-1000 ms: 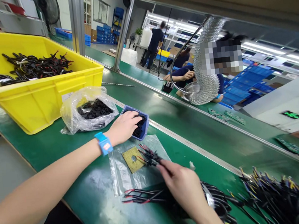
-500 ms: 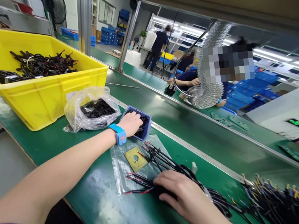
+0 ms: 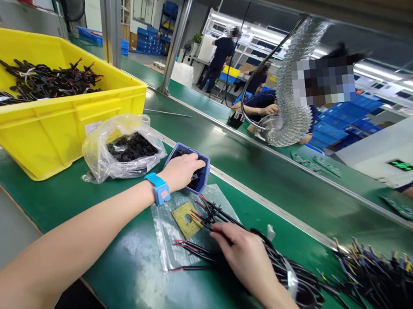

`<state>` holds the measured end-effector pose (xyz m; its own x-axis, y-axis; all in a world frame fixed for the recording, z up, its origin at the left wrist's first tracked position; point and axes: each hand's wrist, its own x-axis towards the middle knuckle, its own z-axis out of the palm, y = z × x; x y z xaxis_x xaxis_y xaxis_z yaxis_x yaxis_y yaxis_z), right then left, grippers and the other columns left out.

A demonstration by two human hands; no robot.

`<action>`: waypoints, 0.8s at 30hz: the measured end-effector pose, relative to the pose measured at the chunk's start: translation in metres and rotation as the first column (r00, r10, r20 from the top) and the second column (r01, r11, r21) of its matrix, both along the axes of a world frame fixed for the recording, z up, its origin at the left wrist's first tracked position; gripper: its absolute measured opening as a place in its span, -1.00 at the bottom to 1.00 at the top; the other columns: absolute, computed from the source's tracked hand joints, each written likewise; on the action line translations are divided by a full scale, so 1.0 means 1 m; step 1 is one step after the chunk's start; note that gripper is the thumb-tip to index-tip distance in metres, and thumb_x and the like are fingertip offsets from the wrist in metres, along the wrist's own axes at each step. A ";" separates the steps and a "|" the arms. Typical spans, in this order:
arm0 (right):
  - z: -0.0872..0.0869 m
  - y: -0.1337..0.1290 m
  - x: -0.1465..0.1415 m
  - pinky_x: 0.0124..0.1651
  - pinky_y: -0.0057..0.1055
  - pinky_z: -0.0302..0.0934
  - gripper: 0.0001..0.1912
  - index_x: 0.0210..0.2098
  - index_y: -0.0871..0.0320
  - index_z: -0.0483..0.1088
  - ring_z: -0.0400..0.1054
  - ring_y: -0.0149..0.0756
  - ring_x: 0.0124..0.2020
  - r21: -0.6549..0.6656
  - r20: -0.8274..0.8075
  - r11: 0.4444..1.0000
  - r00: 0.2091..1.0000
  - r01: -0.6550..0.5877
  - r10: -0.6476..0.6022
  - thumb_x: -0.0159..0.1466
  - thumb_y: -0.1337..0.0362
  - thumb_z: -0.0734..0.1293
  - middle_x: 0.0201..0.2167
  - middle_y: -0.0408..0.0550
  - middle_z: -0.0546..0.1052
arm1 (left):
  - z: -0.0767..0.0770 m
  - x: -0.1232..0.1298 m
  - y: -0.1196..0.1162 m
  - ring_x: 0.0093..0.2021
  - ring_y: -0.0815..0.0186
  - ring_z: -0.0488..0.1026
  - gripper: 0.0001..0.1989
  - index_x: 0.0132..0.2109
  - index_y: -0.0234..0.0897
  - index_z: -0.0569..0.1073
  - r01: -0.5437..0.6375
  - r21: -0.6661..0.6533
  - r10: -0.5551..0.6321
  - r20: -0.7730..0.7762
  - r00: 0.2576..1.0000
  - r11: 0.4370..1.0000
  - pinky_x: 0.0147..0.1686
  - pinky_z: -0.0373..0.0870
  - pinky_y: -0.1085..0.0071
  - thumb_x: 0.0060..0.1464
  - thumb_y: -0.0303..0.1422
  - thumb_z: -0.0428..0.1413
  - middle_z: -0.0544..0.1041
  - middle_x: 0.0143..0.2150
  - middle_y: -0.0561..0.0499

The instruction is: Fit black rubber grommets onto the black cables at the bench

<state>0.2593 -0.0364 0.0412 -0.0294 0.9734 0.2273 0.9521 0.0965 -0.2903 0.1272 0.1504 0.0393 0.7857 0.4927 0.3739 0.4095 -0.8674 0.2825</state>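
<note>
Now, the right hand (image 3: pixel 244 249) is farther forward than half a second ago: it has moved off the lower cables to the wire ends. Its thumb and forefinger are closed in a pinch on a black cable (image 3: pixel 205 222), just behind the coloured wire tips, beside the yellow sponge (image 3: pixel 181 220). The left hand (image 3: pixel 184 170) remains inside the blue bin (image 3: pixel 207 174), fingers curled down among black plastic parts (image 3: pixel 195 180); its fingertips are hidden, so any grip cannot be confirmed. The bin stands on the desk (image 3: pixel 147 264), near the sponge. Judged from this change, the cable end is under control, whereas part selection appears incomplete.
</note>
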 end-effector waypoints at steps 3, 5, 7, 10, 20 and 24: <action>-0.006 -0.002 -0.004 -0.36 -0.43 0.33 -0.73 -0.38 0.15 0.44 0.45 -0.28 -0.43 0.062 0.032 0.998 0.999 -0.011 0.009 0.26 0.30 0.11 -0.43 -0.05 0.55 | -0.001 0.002 -0.001 -0.14 0.24 0.40 -0.53 0.10 -0.33 0.26 0.038 -0.024 -0.037 0.025 0.999 0.999 -0.18 0.36 0.35 0.04 -0.67 -0.12 0.41 -0.14 -0.11; -0.006 -0.002 -0.005 -0.35 -0.46 0.32 -0.73 -0.37 0.17 0.43 0.45 -0.30 -0.43 0.098 0.044 0.995 0.999 -0.015 0.011 0.27 0.31 0.11 -0.43 -0.04 0.55 | -0.003 0.002 -0.002 -0.12 0.23 0.41 -0.52 0.12 -0.35 0.25 0.053 -0.066 -0.049 0.068 0.996 0.996 -0.16 0.37 0.34 0.04 -0.68 -0.13 0.43 -0.12 -0.12; -0.006 -0.001 -0.006 -0.36 -0.48 0.31 -0.73 -0.36 0.17 0.43 0.44 -0.31 -0.44 0.099 0.072 0.995 0.997 -0.019 0.012 0.28 0.32 0.11 -0.42 -0.03 0.54 | -0.007 0.001 -0.004 -0.10 0.24 0.41 -0.52 0.10 -0.36 0.27 0.060 -0.116 -0.044 0.139 0.989 0.991 -0.12 0.37 0.33 0.03 -0.69 -0.13 0.44 -0.09 -0.12; -0.009 0.001 -0.008 -0.45 -0.49 0.25 -0.74 -0.40 0.15 0.42 0.42 -0.31 -0.49 -0.023 0.182 0.999 0.982 -0.042 0.046 0.27 0.38 0.11 -0.47 -0.06 0.52 | -0.015 0.001 -0.005 -0.07 0.27 0.41 -0.58 -0.01 -0.36 0.38 0.062 -0.172 -0.010 0.286 0.958 0.983 -0.06 0.37 0.33 0.03 -0.70 -0.13 0.47 -0.08 -0.09; -0.011 0.007 -0.005 -0.44 -0.49 0.20 -0.78 -0.30 0.19 0.40 0.44 -0.27 -0.44 -0.281 0.266 0.960 0.962 0.010 0.067 0.21 0.44 0.13 -0.44 -0.05 0.54 | -0.001 -0.013 -0.020 -0.13 0.32 0.44 -0.77 -0.15 -0.36 0.44 0.102 -0.156 -0.002 0.537 0.844 0.983 -0.06 0.38 0.35 0.08 -0.61 -0.02 0.52 -0.14 -0.04; -0.009 0.010 -0.007 -0.48 -0.49 0.16 -0.76 -0.33 0.18 0.40 0.44 -0.26 -0.46 -0.353 0.312 0.935 0.948 0.048 0.069 0.21 0.45 0.12 -0.49 -0.06 0.54 | 0.004 -0.033 -0.042 -0.25 0.28 0.44 -0.83 -0.25 -0.35 0.44 0.140 -0.154 -0.089 0.298 0.951 0.978 -0.24 0.39 0.37 0.09 -0.57 -0.02 0.49 -0.28 -0.03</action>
